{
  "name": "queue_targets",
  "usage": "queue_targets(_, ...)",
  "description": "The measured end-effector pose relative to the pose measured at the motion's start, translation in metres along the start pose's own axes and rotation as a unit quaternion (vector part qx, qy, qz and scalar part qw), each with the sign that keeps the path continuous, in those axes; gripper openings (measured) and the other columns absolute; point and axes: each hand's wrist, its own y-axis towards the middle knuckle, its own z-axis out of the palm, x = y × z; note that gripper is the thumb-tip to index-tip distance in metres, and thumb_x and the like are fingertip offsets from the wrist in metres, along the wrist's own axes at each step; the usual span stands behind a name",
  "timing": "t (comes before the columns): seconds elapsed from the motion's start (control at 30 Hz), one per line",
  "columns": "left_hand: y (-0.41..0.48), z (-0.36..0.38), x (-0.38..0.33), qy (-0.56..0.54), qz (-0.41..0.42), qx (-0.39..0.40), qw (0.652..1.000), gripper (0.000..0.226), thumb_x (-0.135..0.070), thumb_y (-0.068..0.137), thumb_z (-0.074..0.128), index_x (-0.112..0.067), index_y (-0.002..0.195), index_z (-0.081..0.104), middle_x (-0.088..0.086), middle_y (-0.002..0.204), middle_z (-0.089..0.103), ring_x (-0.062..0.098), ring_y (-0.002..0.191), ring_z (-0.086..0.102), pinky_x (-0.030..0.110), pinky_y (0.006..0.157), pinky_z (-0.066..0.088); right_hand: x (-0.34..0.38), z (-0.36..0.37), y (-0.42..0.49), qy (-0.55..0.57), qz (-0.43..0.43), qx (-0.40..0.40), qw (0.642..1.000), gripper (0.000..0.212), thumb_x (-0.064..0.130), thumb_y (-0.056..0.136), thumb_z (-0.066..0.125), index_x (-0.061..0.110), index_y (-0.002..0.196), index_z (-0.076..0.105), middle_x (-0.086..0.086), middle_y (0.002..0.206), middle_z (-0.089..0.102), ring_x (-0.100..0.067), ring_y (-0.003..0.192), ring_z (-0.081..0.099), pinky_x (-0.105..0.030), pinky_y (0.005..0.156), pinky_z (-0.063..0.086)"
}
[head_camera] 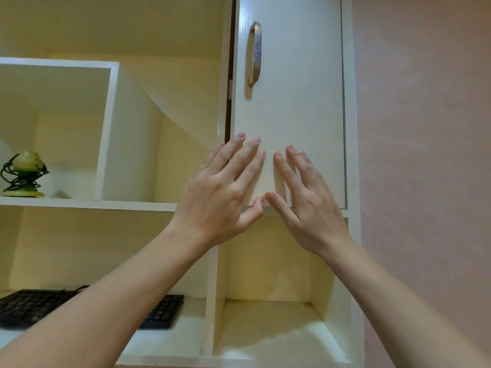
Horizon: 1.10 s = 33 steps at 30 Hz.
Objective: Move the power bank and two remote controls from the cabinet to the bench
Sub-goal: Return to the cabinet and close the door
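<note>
A white cabinet door (pixel 289 75) with a metal handle (pixel 255 54) fills the upper right; a thin dark gap shows along its left edge. My left hand (pixel 223 189) and my right hand (pixel 305 197) are raised side by side in front of the door's lower part, fingers spread, thumbs near its bottom edge. Neither hand holds anything. The power bank, the remote controls and the bench are not in view.
Open white shelves lie to the left, with a small green lamp (pixel 25 173) wound in black cable. A black keyboard (pixel 34 306) rests on the lower shelf behind my left forearm. A bare compartment (pixel 276 328) sits under the door. A pink wall (pixel 425 155) stands at right.
</note>
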Motion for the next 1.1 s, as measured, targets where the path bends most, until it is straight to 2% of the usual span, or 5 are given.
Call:
queue_targets(0.13, 0.0, 0.004, -0.002, -0.006, -0.007, -0.006, 1.0, 0.068, -0.046, 0.092, 0.049, -0.009, 0.15, 0.046, 0.012, 0.162, 0.036, 0.03, 0.153, 0.024, 0.047, 0.125, 0.022, -0.007, -0.001, 0.0, -0.008, 0.011, -0.002, 1.0, 0.066, 0.062, 0.097, 0.03, 0.037, 0.156, 0.014, 0.005, 0.166, 0.01, -0.013, 0.153, 0.005, -0.039, 0.123, 0.017)
queue_targets(0.47, 0.006, 0.02, -0.01, 0.021, -0.004, 0.019, 1.0, 0.07, -0.048, 0.092, 0.048, -0.009, 0.15, 0.045, 0.015, 0.161, 0.037, 0.034, 0.152, 0.025, 0.047, 0.125, 0.02, -0.013, 0.004, 0.004, -0.034, 0.026, -0.014, 0.999, 0.063, 0.061, 0.098, 0.031, 0.037, 0.155, 0.021, 0.0, 0.165, 0.019, -0.018, 0.153, 0.013, -0.039, 0.121, 0.021)
queue_targets(0.7, 0.006, 0.033, -0.009, 0.024, -0.01, 0.035, 0.999, 0.067, -0.047, 0.093, 0.047, -0.008, 0.149, 0.047, 0.016, 0.159, 0.039, 0.035, 0.15, 0.03, 0.049, 0.12, 0.031, -0.009, 0.009, 0.008, -0.08, 0.039, -0.003, 0.996, 0.065, 0.062, 0.096, 0.033, 0.036, 0.154, 0.025, -0.001, 0.164, 0.022, -0.021, 0.152, 0.017, -0.039, 0.12, 0.022)
queue_targets(0.87, 0.005, 0.048, -0.005, 0.005, -0.019, 0.038, 0.999, 0.066, -0.046, 0.094, 0.048, -0.01, 0.149, 0.046, 0.016, 0.159, 0.04, 0.038, 0.149, 0.031, 0.049, 0.118, 0.034, -0.009, 0.014, 0.012, -0.115, 0.05, 0.003, 0.992, 0.064, 0.059, 0.096, 0.038, 0.035, 0.154, 0.026, -0.002, 0.164, 0.022, -0.022, 0.152, 0.017, -0.042, 0.118, 0.026)
queue_targets(1.1, -0.003, 0.081, -0.004, -0.024, -0.031, 0.052, 0.998, 0.064, -0.045, 0.095, 0.042, -0.012, 0.149, 0.047, 0.015, 0.159, 0.041, 0.04, 0.148, 0.033, 0.048, 0.119, 0.034, -0.018, 0.033, 0.01, -0.14, 0.061, 0.025, 0.988, 0.065, 0.058, 0.096, 0.043, 0.034, 0.154, 0.026, -0.002, 0.165, 0.018, -0.023, 0.153, 0.012, -0.047, 0.123, 0.017)
